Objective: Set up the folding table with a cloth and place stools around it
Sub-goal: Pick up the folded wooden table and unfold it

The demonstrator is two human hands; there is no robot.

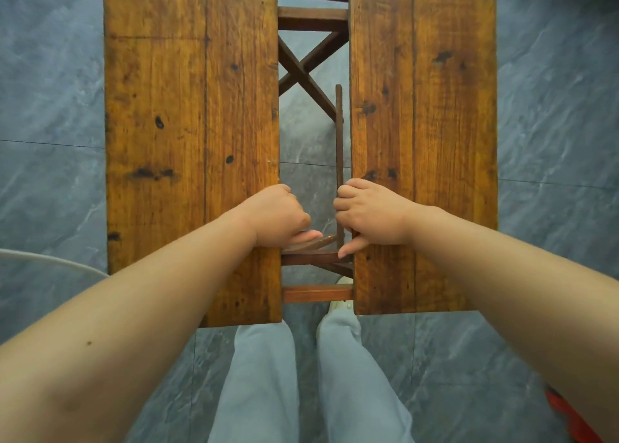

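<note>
The wooden folding table stands below me with its two top halves apart: a left panel (pixel 191 141) and a right panel (pixel 422 134), with a wide gap between them. Dark crossed braces (pixel 303 70) and rails show through the gap. My left hand (pixel 278 214) curls over the inner edge of the left panel near its close end. My right hand (pixel 371 213) curls over the inner edge of the right panel, next to a thin dark upright strut (pixel 339 147). No cloth or stools are in view.
Grey marbled floor tiles (pixel 50 107) surround the table. My legs in pale trousers (pixel 268 375) and a light shoe (pixel 340 303) are at the table's near end. A white curved edge (pixel 50 260) shows at the left, something red (pixel 566 412) at the lower right.
</note>
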